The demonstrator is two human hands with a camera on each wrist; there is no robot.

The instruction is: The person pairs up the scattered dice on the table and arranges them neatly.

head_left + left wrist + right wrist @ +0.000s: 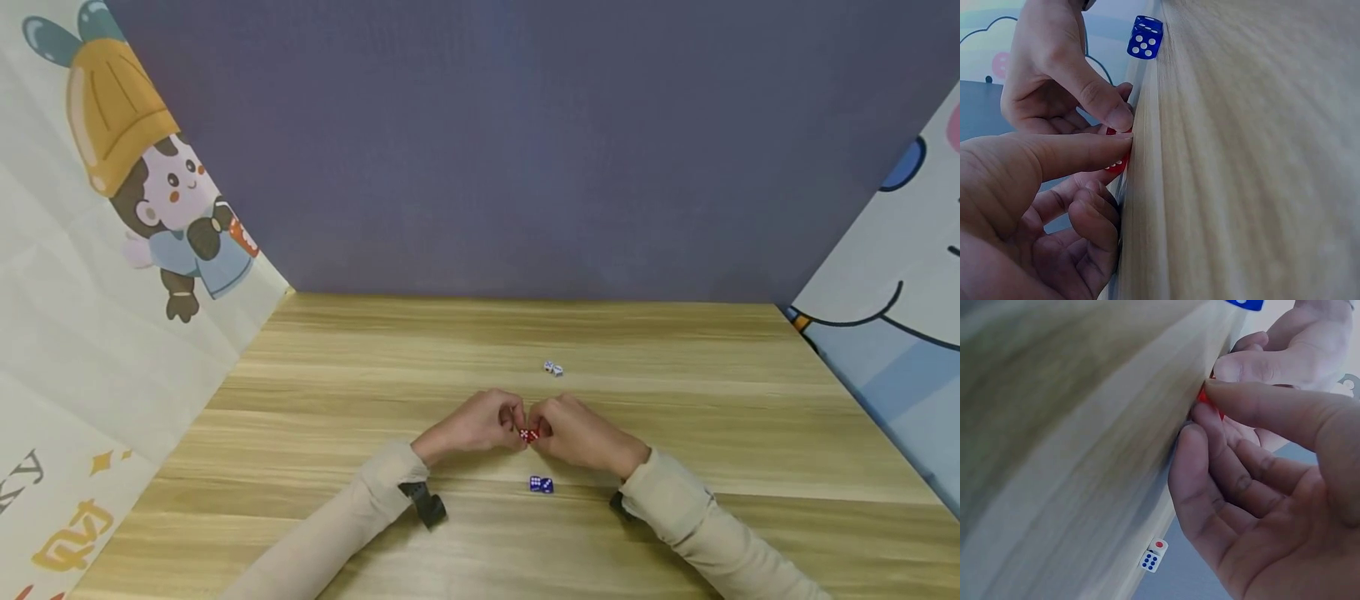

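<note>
Two red dice [528, 435] with white pips lie side by side at the table's middle, between the fingertips of both hands. My left hand [483, 421] pinches the left one between thumb and index finger. From the other side, my right hand [577, 432] pinches the right one the same way. In the wrist views the fingers cover most of the red dice [1116, 165]. Nearer to me sits a pair of blue dice [541, 485], touching or almost touching. Beyond the hands stands a pair of white dice [553, 368], close together and set slightly askew.
The wood-grain table [337, 358] ends at a dark grey-blue panel [480, 150] at the back. Printed cartoon sheets [97, 350] border it on the left and right. A dark strap [425, 504] hangs at the left wrist.
</note>
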